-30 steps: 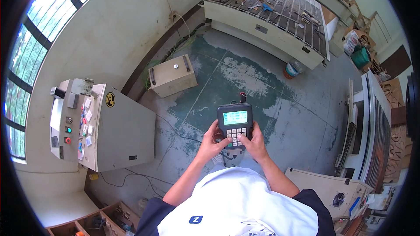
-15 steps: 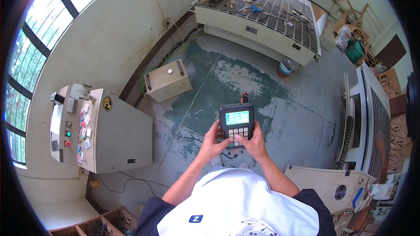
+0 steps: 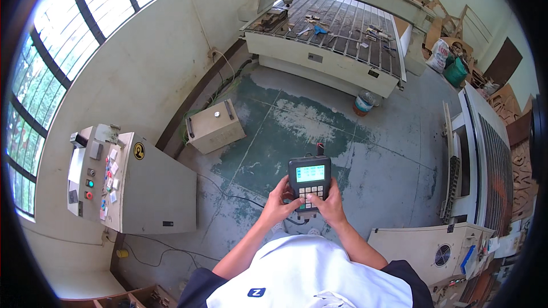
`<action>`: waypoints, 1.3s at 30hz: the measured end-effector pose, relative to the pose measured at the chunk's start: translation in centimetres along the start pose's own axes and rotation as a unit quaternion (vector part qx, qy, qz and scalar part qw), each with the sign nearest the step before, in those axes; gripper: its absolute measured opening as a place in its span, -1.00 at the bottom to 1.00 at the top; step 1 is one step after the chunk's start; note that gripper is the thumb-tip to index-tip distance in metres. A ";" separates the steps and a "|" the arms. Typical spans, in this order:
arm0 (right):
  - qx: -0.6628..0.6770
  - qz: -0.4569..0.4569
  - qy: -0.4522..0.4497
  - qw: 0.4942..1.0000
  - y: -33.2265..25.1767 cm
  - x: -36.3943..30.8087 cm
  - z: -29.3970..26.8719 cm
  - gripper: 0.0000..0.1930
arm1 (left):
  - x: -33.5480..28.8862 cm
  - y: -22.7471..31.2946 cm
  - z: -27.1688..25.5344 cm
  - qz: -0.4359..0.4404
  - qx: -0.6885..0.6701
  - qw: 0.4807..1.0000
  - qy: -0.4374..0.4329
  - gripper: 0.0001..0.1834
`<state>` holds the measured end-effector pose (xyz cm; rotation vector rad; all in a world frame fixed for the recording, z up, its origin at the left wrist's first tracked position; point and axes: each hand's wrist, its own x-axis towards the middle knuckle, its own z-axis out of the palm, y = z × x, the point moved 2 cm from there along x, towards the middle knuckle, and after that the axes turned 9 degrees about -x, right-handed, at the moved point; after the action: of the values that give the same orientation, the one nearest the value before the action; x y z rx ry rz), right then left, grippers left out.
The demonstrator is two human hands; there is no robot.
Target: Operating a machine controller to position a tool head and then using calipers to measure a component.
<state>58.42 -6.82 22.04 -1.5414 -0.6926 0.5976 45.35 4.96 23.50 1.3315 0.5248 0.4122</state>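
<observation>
A black handheld machine controller (image 3: 309,183) with a lit screen and a block of pale keys is held upright in front of me. My left hand (image 3: 281,201) grips its left side, the thumb over the lower keys. On its right side my right hand (image 3: 331,202) is wrapped round the edge, with its thumb also on the keypad. A short black and red stub stands up from the controller's top edge. From its lower end a dark cable (image 3: 294,221) runs off to the left across the floor.
A CNC router (image 3: 319,45) with scraps on its slatted bed stands ahead, a bucket (image 3: 364,102) by its corner. At left are a control cabinet (image 3: 160,188) with buttons and a beige metal box (image 3: 216,127). Another machine (image 3: 479,159) and a cabinet with a fan (image 3: 416,251) flank the right.
The view has tilted up a little, so more of the router shows and the controller sits lower in the picture. Both hands keep their hold, thumbs still at the keys.
</observation>
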 end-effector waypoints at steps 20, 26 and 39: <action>0.007 0.011 -0.030 0.999 0.8 -1.0 -1.3 -0.41 | -1.4 -1.3 1.6 0.012 0.005 0.999 0.033 -0.21; 0.005 0.003 -0.032 0.999 1.1 -0.4 -1.4 -0.44 | -1.1 -0.7 1.8 0.010 0.006 0.999 0.048 -0.23; 0.001 0.006 -0.038 0.999 0.6 0.4 -1.5 -0.45 | -0.3 -0.1 1.8 0.020 0.011 0.998 0.050 -0.26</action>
<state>59.80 -7.54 21.53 -1.5270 -0.7417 0.6686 46.10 3.31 23.73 1.3490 0.5873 0.5095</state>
